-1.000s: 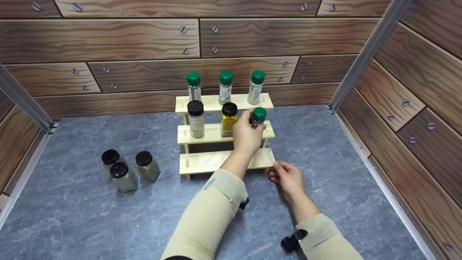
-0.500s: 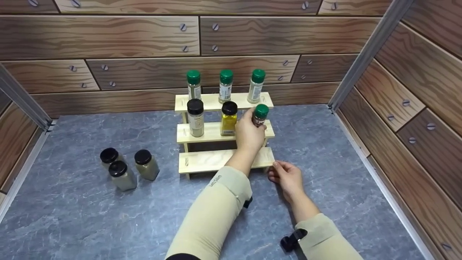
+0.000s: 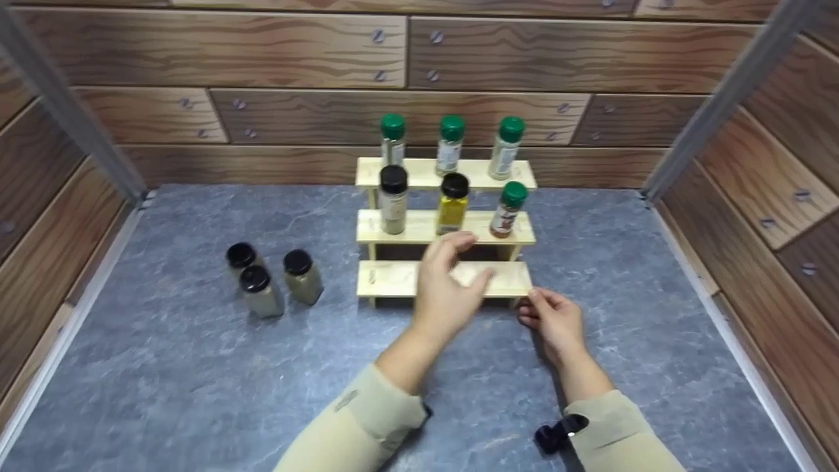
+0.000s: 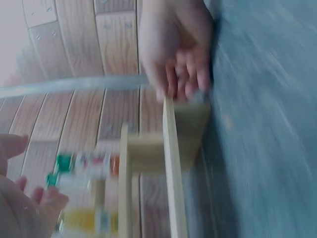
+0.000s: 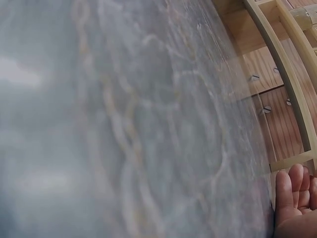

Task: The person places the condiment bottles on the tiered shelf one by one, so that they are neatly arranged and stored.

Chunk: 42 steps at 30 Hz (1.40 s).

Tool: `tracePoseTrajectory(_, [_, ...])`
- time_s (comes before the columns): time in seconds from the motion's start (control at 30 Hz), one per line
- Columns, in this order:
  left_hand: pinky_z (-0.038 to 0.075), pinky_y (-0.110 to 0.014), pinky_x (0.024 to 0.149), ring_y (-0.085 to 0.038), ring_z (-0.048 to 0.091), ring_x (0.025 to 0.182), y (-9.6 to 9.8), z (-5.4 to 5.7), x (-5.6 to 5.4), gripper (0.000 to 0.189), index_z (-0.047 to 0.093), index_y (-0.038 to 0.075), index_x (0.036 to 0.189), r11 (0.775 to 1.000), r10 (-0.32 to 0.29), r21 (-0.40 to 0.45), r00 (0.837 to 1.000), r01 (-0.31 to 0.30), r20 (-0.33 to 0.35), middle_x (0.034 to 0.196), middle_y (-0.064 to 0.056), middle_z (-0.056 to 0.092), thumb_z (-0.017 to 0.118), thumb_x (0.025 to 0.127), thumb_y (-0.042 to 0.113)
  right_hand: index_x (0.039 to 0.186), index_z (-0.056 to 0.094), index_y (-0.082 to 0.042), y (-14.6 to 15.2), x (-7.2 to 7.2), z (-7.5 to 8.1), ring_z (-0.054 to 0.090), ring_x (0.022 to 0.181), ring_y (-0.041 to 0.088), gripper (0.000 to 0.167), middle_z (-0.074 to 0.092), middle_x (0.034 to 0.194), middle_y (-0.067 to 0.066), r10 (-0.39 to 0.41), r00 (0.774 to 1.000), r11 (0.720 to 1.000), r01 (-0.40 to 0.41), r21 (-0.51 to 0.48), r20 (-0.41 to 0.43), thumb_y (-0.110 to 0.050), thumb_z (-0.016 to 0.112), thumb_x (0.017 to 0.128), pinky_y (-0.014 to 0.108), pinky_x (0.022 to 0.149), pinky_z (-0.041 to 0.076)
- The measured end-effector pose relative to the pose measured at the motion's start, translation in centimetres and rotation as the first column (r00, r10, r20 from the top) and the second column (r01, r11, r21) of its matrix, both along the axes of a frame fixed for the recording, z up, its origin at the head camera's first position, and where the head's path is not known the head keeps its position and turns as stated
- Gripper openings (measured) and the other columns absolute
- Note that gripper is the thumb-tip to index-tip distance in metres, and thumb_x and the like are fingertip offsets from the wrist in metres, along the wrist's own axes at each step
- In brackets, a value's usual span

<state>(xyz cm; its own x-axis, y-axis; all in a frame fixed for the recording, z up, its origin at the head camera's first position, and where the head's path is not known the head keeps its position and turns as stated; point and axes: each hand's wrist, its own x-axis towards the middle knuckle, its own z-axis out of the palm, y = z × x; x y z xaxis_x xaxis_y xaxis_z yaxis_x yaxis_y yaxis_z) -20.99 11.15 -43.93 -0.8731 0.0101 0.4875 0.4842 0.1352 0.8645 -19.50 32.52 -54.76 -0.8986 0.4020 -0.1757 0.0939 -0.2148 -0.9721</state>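
A three-step wooden display rack (image 3: 387,278) stands on the table. On its middle step, from left to right, are a pale spice jar (image 3: 393,208) with a black lid, a yellow spice jar (image 3: 451,211) with a black lid and a small green-capped spice jar (image 3: 505,219) with red-brown contents. My left hand (image 3: 446,288) is over the bottom step, fingers apart, holding nothing; the left wrist view shows part of it at the left edge. With thumb and fingers, my right hand (image 3: 556,322) pinches the bottom step's right front corner, also visible in the left wrist view.
Three green-capped spice jars, one a rightmost jar (image 3: 505,154), stand along the top step. Left of the rack, three black-lidded jars, among them a nearer jar (image 3: 264,298), are grouped on the blue-grey table (image 3: 196,393). Wood-patterned walls (image 3: 314,118) enclose the back and sides.
My left hand has let go of the green-capped jar on the middle step and drawn back toward me. The head view has shifted, while my right hand keeps its place at the rack's corner.
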Motion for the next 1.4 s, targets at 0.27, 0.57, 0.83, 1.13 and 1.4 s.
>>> tracePoseTrajectory(0.27, [0.055, -0.043, 0.100, -0.032, 0.066, 0.108, -9.8, -0.7, -3.2, 0.038, 0.072, -0.002, 0.111, 0.918, 0.396, 0.052, 0.897, -0.394, -0.197, 0.113, -0.015, 0.072, 0.087, 0.077, -0.001, 0.110, 0.064, 0.005, 2.0, 0.4, 0.3, 0.069, 0.068, 0.008, 0.009, 0.072, 0.079, -0.001, -0.015, 1.000, 0.999, 0.015, 0.030, -0.001, -0.002, 0.059, 0.107, 0.024, 0.067, 0.063])
tracePoseTrajectory(0.57, [0.033, -0.047, 0.123, -0.039, 0.043, 0.145, -15.2, -4.1, -4.6, 0.054, 0.069, 0.000, 0.131, 0.846, 0.530, -0.185, 0.829, -0.501, 0.181, 0.153, -0.019, 0.052, 0.088, 0.081, 0.003, 0.107, 0.067, 0.002, 1.7, 0.3, 0.2, 0.069, 0.068, 0.009, 0.009, 0.072, 0.079, 0.000, -0.004, 1.000, 1.000, 0.004, 0.024, -0.006, -0.003, 0.059, 0.107, 0.025, 0.068, 0.064])
tracePoseTrajectory(0.83, [0.033, -0.043, 0.124, -0.038, 0.047, 0.144, -16.6, -6.2, -4.3, 0.068, 0.054, -0.003, 0.147, 0.825, 0.563, -0.144, 0.770, -0.547, 0.299, 0.150, -0.021, 0.055, 0.082, 0.084, -0.005, 0.114, 0.065, 0.006, 0.7, 0.0, 0.0, 0.069, 0.070, 0.010, 0.014, 0.072, 0.080, 0.001, 0.033, 0.999, 0.999, -0.033, -0.002, 0.029, -0.006, 0.060, 0.107, 0.026, 0.069, 0.064])
tracePoseTrajectory(1.13, [0.038, -0.045, 0.120, -0.040, 0.052, 0.138, -16.9, -8.1, -4.6, 0.065, 0.059, 0.002, 0.144, 0.793, 0.605, -0.120, 0.750, -0.597, 0.268, 0.143, -0.025, 0.059, 0.082, 0.085, -0.008, 0.117, 0.063, 0.008, 0.0, -0.4, 0.0, 0.069, 0.070, 0.009, 0.017, 0.072, 0.081, 0.000, 0.044, 0.999, 0.999, -0.045, 0.017, 0.017, -0.006, 0.059, 0.108, 0.025, 0.069, 0.064])
tracePoseTrajectory(1.4, [0.051, -0.045, 0.109, -0.038, 0.059, 0.131, -16.9, -8.2, -4.1, 0.058, 0.067, 0.004, 0.139, 0.827, 0.543, -0.009, 0.794, -0.562, 0.275, 0.141, -0.023, 0.062, 0.082, 0.085, -0.009, 0.109, 0.066, 0.003, 0.0, -0.5, -0.1, 0.069, 0.070, 0.008, 0.010, 0.072, 0.080, -0.001, 0.019, 1.000, 0.998, -0.020, 0.053, 0.009, -0.004, 0.060, 0.107, 0.025, 0.068, 0.063])
